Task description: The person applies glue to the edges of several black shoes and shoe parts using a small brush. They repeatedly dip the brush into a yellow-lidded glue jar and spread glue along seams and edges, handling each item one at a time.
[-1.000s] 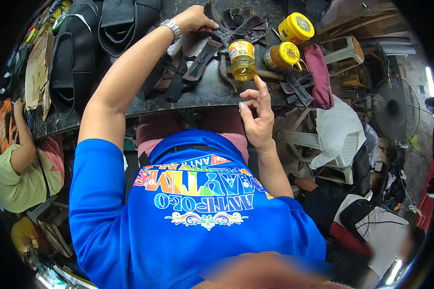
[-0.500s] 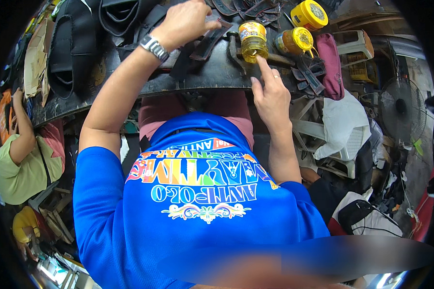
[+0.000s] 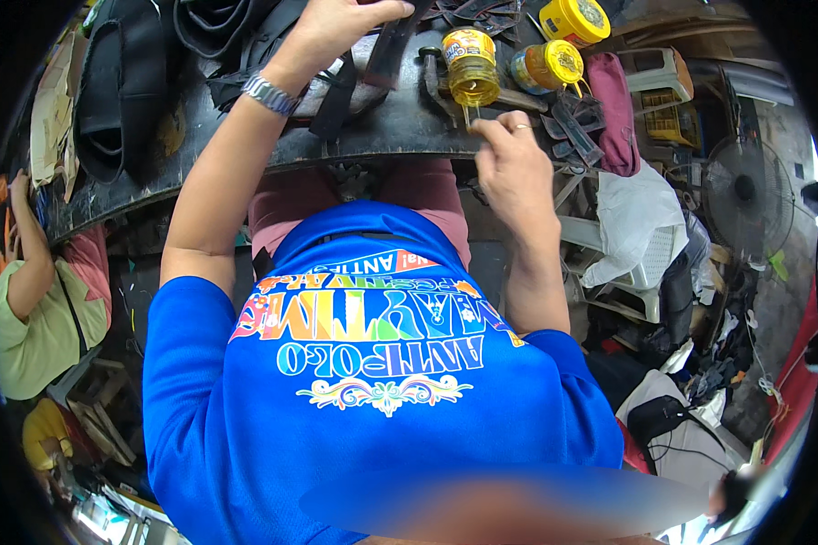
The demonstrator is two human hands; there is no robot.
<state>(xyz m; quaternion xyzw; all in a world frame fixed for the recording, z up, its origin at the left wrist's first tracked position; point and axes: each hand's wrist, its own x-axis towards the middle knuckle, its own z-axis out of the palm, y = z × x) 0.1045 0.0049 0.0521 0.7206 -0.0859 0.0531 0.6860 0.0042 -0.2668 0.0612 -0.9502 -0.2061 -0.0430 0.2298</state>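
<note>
Working black rubber strips on the dark curved workbench, with glue close by.

The bench fills the far side; the left hand lies closed over a black flat rubber strip at far centre, best kept pinned flat. Just right stands a small clear bottle of yellow liquid with a yellow cap. Near it, the right hand pinches a thin stick, fingers curled; short, steady strokes seem wise.
</note>
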